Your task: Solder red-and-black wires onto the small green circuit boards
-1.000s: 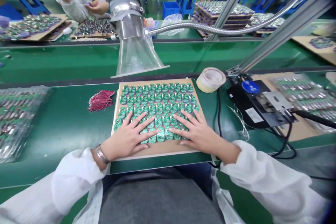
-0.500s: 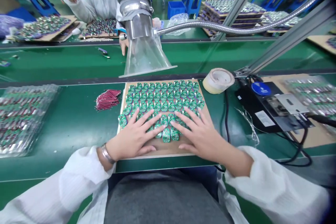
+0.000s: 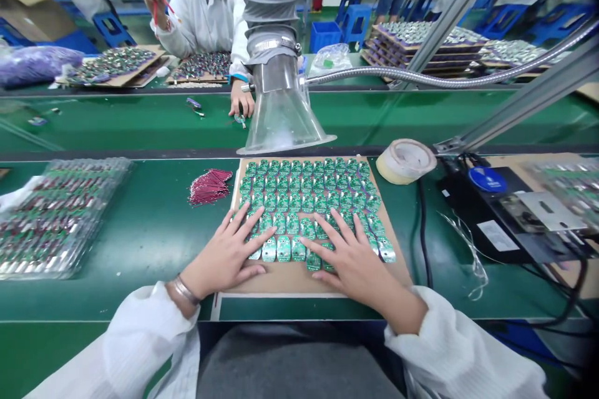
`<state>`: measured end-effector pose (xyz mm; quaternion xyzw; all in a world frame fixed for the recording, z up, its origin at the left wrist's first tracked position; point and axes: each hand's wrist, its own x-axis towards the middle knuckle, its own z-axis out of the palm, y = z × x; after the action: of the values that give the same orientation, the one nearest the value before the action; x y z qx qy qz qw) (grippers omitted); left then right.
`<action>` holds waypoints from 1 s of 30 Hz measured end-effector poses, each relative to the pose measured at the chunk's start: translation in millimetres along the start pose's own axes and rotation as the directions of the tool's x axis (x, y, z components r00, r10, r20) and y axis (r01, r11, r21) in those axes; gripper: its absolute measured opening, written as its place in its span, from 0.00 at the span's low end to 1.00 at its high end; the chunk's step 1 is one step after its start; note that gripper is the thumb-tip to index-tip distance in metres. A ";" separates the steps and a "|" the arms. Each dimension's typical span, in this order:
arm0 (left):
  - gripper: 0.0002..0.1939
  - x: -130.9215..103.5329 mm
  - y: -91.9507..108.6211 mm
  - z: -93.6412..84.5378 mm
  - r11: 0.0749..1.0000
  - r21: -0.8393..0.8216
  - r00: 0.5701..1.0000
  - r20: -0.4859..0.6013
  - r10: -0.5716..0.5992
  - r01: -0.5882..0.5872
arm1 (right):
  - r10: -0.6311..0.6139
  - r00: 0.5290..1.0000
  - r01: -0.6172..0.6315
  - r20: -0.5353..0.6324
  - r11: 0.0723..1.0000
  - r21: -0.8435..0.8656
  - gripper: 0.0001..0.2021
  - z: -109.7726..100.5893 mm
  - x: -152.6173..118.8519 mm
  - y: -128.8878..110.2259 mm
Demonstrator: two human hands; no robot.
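Rows of small green circuit boards [image 3: 294,184] lie on a brown cardboard sheet [image 3: 281,278] in front of me. My left hand [image 3: 224,252] lies palm down over the left end of the nearer rows, its fingers spread. My right hand [image 3: 349,255] rests the same way over the right part of those rows, fingers apart, fingertips on the boards. Neither hand grips anything. Some boards are hidden under my fingers. The nearest row is uneven, with a couple of boards sitting lower beside my right thumb.
A bundle of red wires [image 3: 209,187] lies left of the sheet, beyond it clear trays [image 3: 65,218] of parts. A fume hood [image 3: 285,118] hangs above the far edge. To the right are a tape roll [image 3: 406,162] and a black device [image 3: 500,218]. A co-worker's hand [image 3: 242,100] touches the opposite belt.
My hands have spread slightly apart on the boards, and the nearer rows now lie differently. The camera view has shifted. Across the line, the co-worker's lower hand shows more fully.
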<state>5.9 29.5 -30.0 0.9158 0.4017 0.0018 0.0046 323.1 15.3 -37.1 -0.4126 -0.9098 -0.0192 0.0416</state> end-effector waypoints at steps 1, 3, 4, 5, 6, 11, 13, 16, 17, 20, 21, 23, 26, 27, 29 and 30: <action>0.36 3.2 0.1 1.0 1.000 -0.001 1.000 -0.003 0.004 -0.004 | -0.002 1.000 0.002 0.004 1.000 -0.004 0.31 0.6 1.4 0.3; 0.34 9.1 0.1 1.5 1.000 -0.005 1.000 -0.009 0.008 -0.008 | -0.001 1.000 0.001 0.010 1.000 -0.006 0.30 1.4 4.1 1.3; 0.34 11.2 -0.2 1.3 1.000 -0.008 1.000 -0.012 0.009 -0.009 | -0.002 1.000 0.002 0.013 1.000 -0.005 0.30 1.6 5.2 2.2; 0.34 12.7 -0.8 1.1 1.000 -0.011 1.000 -0.013 0.009 -0.010 | -0.001 1.000 0.001 0.013 1.000 -0.006 0.29 1.8 6.0 3.5; 0.34 13.9 -1.7 1.1 1.000 -0.014 1.000 -0.014 0.009 -0.010 | -0.001 1.000 0.001 0.011 1.000 -0.007 0.29 2.1 6.8 5.0; 0.34 19.0 -10.1 4.5 1.000 -0.016 1.000 -0.018 0.005 -0.006 | 0.005 1.000 -0.005 -0.008 1.000 0.000 0.29 5.4 13.5 12.5; 0.34 20.9 -12.5 3.9 1.000 -0.012 1.000 -0.016 0.005 -0.005 | 0.007 1.000 -0.007 -0.009 1.000 0.000 0.29 4.6 16.6 13.4; 0.35 22.4 -6.1 -6.4 1.000 -0.002 0.999 -0.034 -0.020 0.020 | 0.003 1.000 -0.003 -0.018 1.000 -0.006 0.30 -3.6 13.3 14.6; 0.37 23.5 -0.2 -12.1 1.000 -0.001 0.999 -0.044 -0.031 0.031 | 0.011 1.000 -0.011 -0.027 1.000 -0.009 0.31 -7.5 8.8 16.0; 0.39 33.4 27.2 -27.6 1.000 -0.022 0.998 -0.057 -0.012 0.011 | 0.091 0.993 -0.092 -0.080 0.996 -0.018 0.32 -15.5 -13.9 26.1; 0.38 39.7 37.6 -29.9 0.999 -0.031 0.998 -0.058 0.023 -0.025 | 0.127 0.987 -0.129 -0.099 0.991 -0.018 0.32 -15.3 -22.5 31.1; 0.36 55.6 56.5 -27.5 0.992 -0.041 0.991 -0.055 0.121 -0.123 | 0.174 0.980 -0.176 -0.100 0.984 -0.020 0.32 -9.7 -37.0 41.7; 0.34 79.3 72.9 -13.2 0.980 -0.033 0.980 -0.042 0.196 -0.197 | 0.163 0.985 -0.165 -0.062 0.986 -0.028 0.33 5.9 -46.0 55.1; 0.33 84.6 75.0 -9.1 0.980 -0.029 0.980 -0.037 0.197 -0.198 | 0.147 0.987 -0.149 -0.058 0.988 -0.028 0.33 10.8 -45.5 58.2; 0.31 88.8 75.8 -6.8 0.982 -0.020 0.982 -0.032 0.188 -0.189 | 0.126 0.989 -0.129 -0.073 0.991 -0.027 0.31 17.7 -41.0 62.7; 0.31 88.0 75.5 -9.2 0.984 -0.013 0.984 -0.034 0.177 -0.178 | 0.120 0.989 -0.123 -0.088 0.992 -0.026 0.30 19.5 -37.7 64.4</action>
<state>121.0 43.1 -20.1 0.9477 0.3185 0.0204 0.0052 395.1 30.9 -60.0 -0.4667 -0.8799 -0.0485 0.0754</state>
